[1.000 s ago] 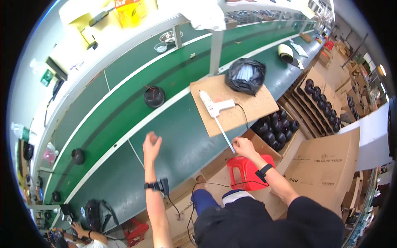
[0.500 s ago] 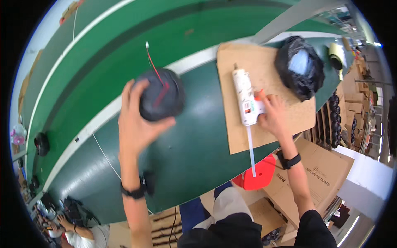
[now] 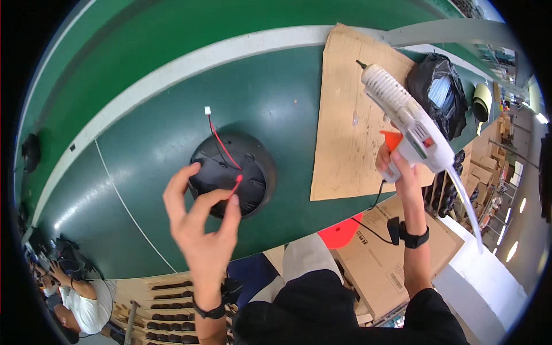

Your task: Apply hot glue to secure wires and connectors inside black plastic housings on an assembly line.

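Note:
A round black plastic housing (image 3: 260,172) rests on the green table with its ribbed hollow side up. From it rises a thin red and black cable (image 3: 221,142), ending in a small white connector (image 3: 207,110). Over the near rim of the housing, my left hand (image 3: 201,230) pinches a short red wire (image 3: 237,185) between thumb and index finger; its other fingers are bent apart. My right hand (image 3: 402,172) grips the handle of a white hot glue gun (image 3: 405,112) with an orange trigger, raised above the cardboard. A translucent glue stick (image 3: 467,210) sticks out of the gun's rear.
A flat cardboard sheet (image 3: 345,126) lies on the right of the table, with a black plastic bag (image 3: 440,86) beyond it. A green conveyor belt (image 3: 172,29) runs along the far side. Below are a red stool (image 3: 342,231) and a carton (image 3: 382,253). Another person sits at the far left.
My right hand has lifted the glue gun off the cardboard. The housing now sits nearer me, and my left hand has gone from its side to the red wire.

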The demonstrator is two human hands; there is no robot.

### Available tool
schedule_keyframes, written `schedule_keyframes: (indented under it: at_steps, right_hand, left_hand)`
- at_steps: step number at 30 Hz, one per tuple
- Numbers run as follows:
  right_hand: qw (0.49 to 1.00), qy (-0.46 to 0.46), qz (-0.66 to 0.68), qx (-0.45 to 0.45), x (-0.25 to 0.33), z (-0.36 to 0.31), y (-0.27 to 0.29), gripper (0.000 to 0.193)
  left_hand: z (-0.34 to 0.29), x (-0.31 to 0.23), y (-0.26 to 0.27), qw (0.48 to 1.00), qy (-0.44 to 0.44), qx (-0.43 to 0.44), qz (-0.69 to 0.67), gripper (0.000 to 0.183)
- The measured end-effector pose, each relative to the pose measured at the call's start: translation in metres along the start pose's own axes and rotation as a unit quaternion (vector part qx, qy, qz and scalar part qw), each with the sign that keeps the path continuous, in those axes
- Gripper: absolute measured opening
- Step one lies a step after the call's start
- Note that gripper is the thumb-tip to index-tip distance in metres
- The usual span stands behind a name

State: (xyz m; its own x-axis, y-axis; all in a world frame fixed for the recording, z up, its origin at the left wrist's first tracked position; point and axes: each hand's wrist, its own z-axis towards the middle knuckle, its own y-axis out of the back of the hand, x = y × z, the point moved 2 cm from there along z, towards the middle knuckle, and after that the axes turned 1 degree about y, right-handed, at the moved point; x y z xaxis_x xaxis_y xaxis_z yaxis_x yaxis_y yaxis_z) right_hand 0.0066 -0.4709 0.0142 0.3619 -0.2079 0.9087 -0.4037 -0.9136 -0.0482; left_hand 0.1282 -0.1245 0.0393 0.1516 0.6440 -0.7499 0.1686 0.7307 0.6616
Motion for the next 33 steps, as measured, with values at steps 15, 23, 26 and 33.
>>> schedule_keyframes:
  at_steps: [15,23,26,33]
  right_hand:
    - [0.795,-0.056,-0.526,0.296,0.056,-0.109,-0.093,0.051]
    - [0.825,-0.07,-0.494,0.267,0.062,-0.085,-0.159,0.025]
    - [0.813,-0.014,-0.512,0.278,0.064,-0.086,-0.161,0.025]
    - [0.839,0.079,-0.475,0.251,0.064,-0.078,-0.176,0.032]
  left_hand:
    - [0.083,0.036,0.012,0.908,0.066,0.354,-0.214,0.01]
    - [0.073,0.053,0.004,0.907,0.078,0.306,-0.28,0.015]
    - [0.074,0.05,0.006,0.915,0.045,0.275,-0.292,0.017]
    - [0.074,0.046,0.003,0.884,0.087,0.311,-0.339,0.018]
